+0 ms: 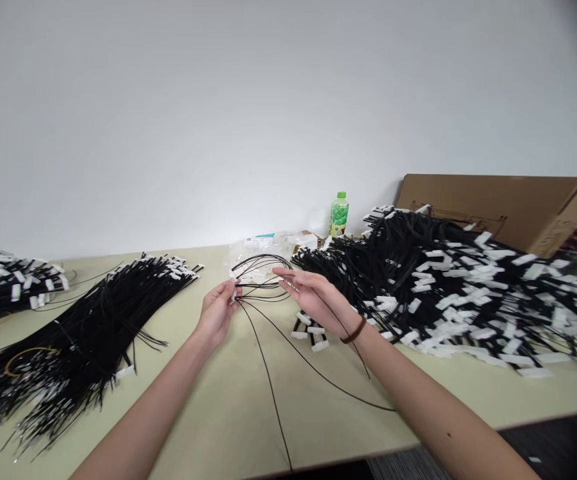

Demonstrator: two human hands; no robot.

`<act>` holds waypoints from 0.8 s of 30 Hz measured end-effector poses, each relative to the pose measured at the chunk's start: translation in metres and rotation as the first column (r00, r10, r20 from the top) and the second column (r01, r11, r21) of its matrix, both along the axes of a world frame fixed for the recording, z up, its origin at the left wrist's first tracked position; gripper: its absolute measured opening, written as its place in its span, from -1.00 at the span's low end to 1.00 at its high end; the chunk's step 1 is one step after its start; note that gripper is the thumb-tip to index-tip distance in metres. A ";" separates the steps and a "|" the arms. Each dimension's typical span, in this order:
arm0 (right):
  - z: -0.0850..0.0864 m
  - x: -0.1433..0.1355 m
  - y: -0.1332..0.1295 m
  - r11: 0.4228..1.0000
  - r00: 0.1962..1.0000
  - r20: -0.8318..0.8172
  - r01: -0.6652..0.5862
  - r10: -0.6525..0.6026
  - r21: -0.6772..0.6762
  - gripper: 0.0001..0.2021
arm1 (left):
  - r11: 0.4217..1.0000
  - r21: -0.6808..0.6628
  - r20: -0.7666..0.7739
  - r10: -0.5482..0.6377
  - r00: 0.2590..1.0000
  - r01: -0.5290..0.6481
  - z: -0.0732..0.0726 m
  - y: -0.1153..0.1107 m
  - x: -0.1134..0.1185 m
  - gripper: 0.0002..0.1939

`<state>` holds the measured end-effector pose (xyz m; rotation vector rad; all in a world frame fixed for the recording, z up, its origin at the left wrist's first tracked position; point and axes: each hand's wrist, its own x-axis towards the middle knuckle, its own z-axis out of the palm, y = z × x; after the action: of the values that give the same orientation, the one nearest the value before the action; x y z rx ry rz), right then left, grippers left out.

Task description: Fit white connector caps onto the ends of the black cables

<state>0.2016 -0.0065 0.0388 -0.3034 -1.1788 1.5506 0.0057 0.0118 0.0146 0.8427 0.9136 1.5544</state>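
Note:
My left hand [217, 308] is closed in a pinch on the white connector end [235, 291] of a cable bundle. From there thin black wires [263, 285] loop rightward toward my other hand, while a few long strands trail down over the table to its front edge. My right hand [313, 297], with a brown band at the wrist, has its fingers stretched out beside the looped wires. Its fingertips meet the loops, and one strand runs along the palm side. Under that hand lie several white-ended cable pieces [310, 329].
Black cables with white ends form a big pile [448, 287] at the right, before a cardboard box [488, 207]. More cable bundles [103, 320] lie at the left. A green-capped bottle [339, 215] and a clear plastic bag [248, 253] stand near the wall on the pale table [208, 413].

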 end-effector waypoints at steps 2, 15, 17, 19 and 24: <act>0.004 0.003 0.000 0.997 0.987 -0.151 -0.056 0.047 -0.051 -0.89 | 1.000 -0.013 -0.016 -0.021 1.000 0.021 0.000 -0.001 0.001 -0.66; 0.000 0.023 0.023 0.765 0.764 -0.075 0.644 -0.641 0.020 -0.64 | 0.994 0.003 -0.134 -0.108 0.985 0.109 -0.003 -0.007 0.009 -0.63; 0.000 0.021 0.018 0.637 0.649 0.026 0.738 -0.761 0.221 -0.69 | 0.994 0.004 -0.173 -0.107 0.979 0.110 -0.003 -0.008 0.010 -0.63; 0.000 0.017 0.011 0.476 0.503 0.084 0.734 -0.860 0.484 -0.78 | 0.993 0.004 -0.201 -0.116 0.973 0.119 -0.003 -0.009 0.011 -0.63; -0.002 0.006 -0.002 0.257 0.388 0.051 0.500 -0.920 0.827 -0.84 | 0.989 0.003 -0.184 -0.145 0.972 0.148 -0.003 -0.012 0.013 -0.65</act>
<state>0.2077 -0.0088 0.0371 -0.7028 -1.6238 -0.0032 0.0192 0.0002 0.0115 1.0551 0.9482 1.3753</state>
